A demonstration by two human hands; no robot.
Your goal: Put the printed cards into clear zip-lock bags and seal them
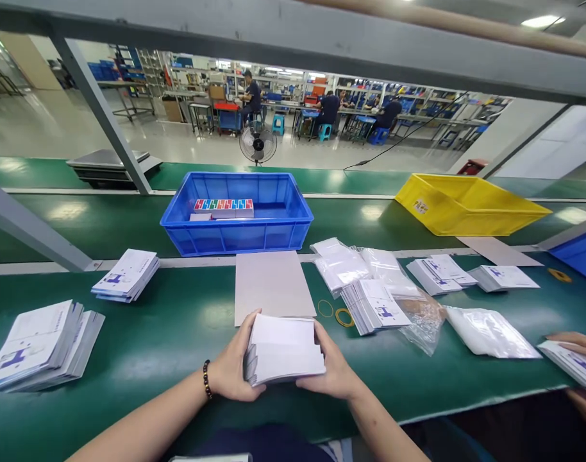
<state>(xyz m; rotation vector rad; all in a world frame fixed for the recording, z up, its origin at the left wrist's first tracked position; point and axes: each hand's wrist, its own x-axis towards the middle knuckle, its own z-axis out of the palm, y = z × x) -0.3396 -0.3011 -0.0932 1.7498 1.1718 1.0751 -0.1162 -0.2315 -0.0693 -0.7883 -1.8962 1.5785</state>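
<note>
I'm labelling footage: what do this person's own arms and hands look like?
The left hand and right hand are ungloved, and no sleeves show on the forearms. A beaded bracelet, mostly dark with a few gold-toned beads, circles the left wrist; the right wrist is bare.

Far beyond the left hand (233, 367), a pale, glossy floor (187, 144) was occupied by workbenches (122, 84), blue stools (278, 122) and crowded shelving (151, 67). A fan (258, 144) was placed nearer, ahead. High to the hand's right, a ceiling light (543, 21) was lit.
</note>
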